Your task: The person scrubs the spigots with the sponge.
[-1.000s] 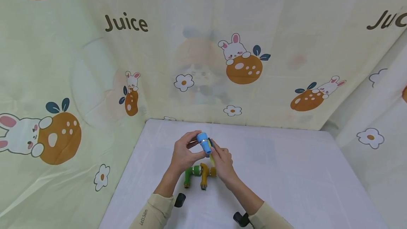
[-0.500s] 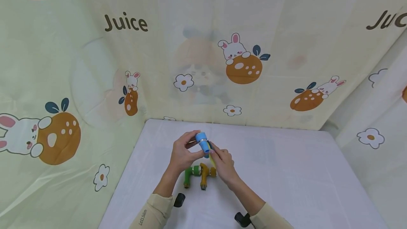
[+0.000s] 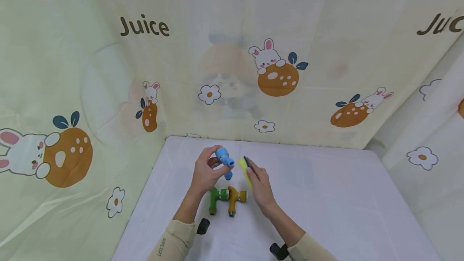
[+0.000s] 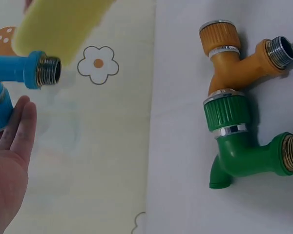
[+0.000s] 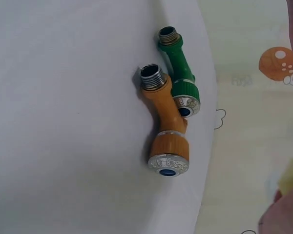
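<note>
My left hand holds a blue faucet by its round knob, above the table. In the left wrist view the threaded metal end of the blue faucet points right. My right hand grips a yellow sponge with a dark backing, a short gap away from the faucet. Below the hands, a green faucet and an orange-yellow faucet lie side by side on the table. The right wrist view catches only part of the right hand and a blurred bit of sponge.
A white cloth covers the table. Behind it hangs a patterned curtain with rabbits, oranges and flowers. Black devices sit by both sleeves.
The sponge has come away from the blue faucet, moving slightly right. My left hand has shifted a little left and turned the faucet, so its spout now shows.
</note>
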The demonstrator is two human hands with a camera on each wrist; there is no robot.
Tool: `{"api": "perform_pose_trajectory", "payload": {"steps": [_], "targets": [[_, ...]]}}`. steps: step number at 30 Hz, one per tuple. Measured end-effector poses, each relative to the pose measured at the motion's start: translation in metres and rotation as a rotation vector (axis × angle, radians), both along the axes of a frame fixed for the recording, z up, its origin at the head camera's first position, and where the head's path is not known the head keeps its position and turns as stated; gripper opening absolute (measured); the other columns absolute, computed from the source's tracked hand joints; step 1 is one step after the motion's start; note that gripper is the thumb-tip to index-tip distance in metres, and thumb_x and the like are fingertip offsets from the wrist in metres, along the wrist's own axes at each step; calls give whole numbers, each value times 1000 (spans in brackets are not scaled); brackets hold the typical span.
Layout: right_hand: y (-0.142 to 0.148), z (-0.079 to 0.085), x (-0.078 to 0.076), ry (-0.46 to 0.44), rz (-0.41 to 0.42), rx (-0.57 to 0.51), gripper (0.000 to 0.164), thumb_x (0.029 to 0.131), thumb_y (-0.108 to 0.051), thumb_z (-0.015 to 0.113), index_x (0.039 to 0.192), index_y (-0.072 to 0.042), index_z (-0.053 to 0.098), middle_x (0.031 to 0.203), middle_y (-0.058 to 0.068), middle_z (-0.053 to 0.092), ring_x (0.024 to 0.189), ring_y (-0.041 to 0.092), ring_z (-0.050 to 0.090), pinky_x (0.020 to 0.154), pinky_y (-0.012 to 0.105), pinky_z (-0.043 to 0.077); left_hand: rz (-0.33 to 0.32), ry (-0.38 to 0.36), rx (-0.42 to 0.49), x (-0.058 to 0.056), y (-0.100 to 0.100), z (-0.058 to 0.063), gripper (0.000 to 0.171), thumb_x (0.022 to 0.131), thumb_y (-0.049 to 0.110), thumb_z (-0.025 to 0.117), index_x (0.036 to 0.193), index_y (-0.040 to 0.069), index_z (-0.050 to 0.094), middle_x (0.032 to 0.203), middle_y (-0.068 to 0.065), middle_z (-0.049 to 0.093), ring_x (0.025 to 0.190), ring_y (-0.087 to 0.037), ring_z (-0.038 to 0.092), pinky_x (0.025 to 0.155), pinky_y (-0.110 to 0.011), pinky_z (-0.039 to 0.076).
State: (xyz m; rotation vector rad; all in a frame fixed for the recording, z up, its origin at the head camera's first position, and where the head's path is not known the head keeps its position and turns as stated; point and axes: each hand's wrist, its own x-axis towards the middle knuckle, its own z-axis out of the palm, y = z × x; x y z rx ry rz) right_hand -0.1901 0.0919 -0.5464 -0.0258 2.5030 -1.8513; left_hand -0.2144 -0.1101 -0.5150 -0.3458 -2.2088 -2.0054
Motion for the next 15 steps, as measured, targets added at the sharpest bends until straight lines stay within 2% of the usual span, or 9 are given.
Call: {"api": "perform_pose_trajectory", "payload": {"steps": [4,10,12,15], "targets": [[2,8,3,155,-61,-119,47,112,-40,40,159,-37,41,132,8,44,112,21,40,88,37,38,38,5,-48,-2,1,0,65,82,11,87,141,12,59,128,-10,54,113,-26,70,98,-33,60],[-3,17,10,429,-41,-107,51,108,-21,50,158,-31,45,138,8,39,122,17,35,93,34,39,83,59,-170,-2,8,-3,68,79,8,89,140,8,57,132,-8,51,114,-26,66,102,-38,58],[-6,17,11,474,-20,-86,52,106,-18,56,156,-27,48,138,9,39,122,17,32,92,33,39,87,93,-205,-2,11,-3,69,78,6,89,139,8,57,134,-9,52,115,-27,67,103,-39,58],[-9,18,13,470,12,-49,51,104,-20,61,154,-26,53,135,8,39,120,16,28,88,32,41,75,164,-282,0,14,-2,71,78,6,89,140,9,56,135,-10,56,116,-27,67,103,-41,58]]}}
